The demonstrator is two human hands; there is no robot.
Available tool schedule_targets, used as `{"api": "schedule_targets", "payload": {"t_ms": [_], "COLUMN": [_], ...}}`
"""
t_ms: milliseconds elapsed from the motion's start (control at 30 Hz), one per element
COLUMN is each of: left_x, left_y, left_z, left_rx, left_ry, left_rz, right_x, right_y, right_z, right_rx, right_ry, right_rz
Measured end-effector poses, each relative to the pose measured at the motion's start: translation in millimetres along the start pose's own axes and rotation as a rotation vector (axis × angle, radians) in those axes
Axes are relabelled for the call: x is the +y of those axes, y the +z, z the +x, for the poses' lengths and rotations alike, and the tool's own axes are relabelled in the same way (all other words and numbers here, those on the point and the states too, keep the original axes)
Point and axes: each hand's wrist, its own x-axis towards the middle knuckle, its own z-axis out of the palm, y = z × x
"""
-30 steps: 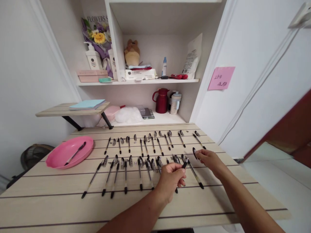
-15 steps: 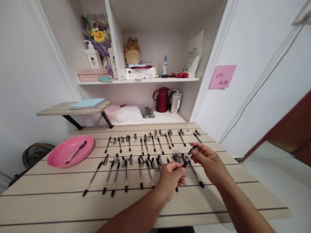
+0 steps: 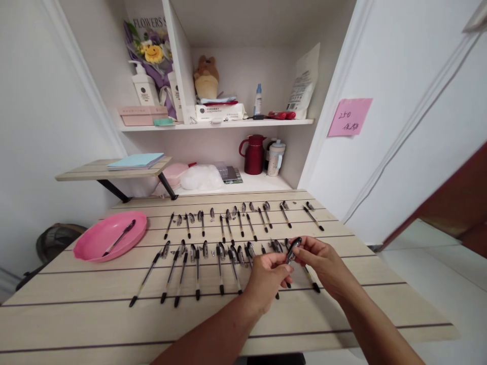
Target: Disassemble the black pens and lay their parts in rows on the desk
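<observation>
Over the right part of the table, my left hand (image 3: 266, 284) pinches the barrel of a black pen whose lower end shows below my fingers. My right hand (image 3: 323, 261) grips a clear pen cap (image 3: 293, 248) with a black clip, which sits over the pen's upper end. Whether the cap is fully seated I cannot tell. Uncapped black pens, such as this pen (image 3: 145, 279), lie in two rows, with loose caps (image 3: 205, 249) beside their tips. My forearms and hands hide part of the front row.
A pink plate (image 3: 85, 243) at the left holds one capped pen (image 3: 119, 238). Behind it stands a small raised shelf (image 3: 83, 172) with blue paper on top. A red jug (image 3: 254, 156) and a cup (image 3: 276, 159) stand in the cabinet at the back.
My right hand has moved slightly left and down, bringing the cap over the pen's end, close against my left fingers. A far-right pen in the back row is now uncovered.
</observation>
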Motion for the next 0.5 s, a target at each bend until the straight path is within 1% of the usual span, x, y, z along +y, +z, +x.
{"api": "schedule_targets", "payload": {"t_ms": [300, 400, 500], "left_x": [-2.5, -5.9, -6.6], "left_y": [-0.7, -1.4, -0.9], "left_z": [2.4, 4.3, 4.9], "left_rx": [0.046, 0.081, 0.083], "left_ry": [-0.020, -0.015, 0.002], "left_rz": [-0.043, -0.077, -0.096], "right_x": [4.1, 6.5, 5.4], "right_y": [3.2, 3.0, 2.6], "right_z": [-0.8, -0.2, -1.5], "right_rx": [0.013, 0.016, 0.013], "right_ry": [0.015, 0.015, 0.020], "right_rz": [-0.009, -0.022, -0.028]}}
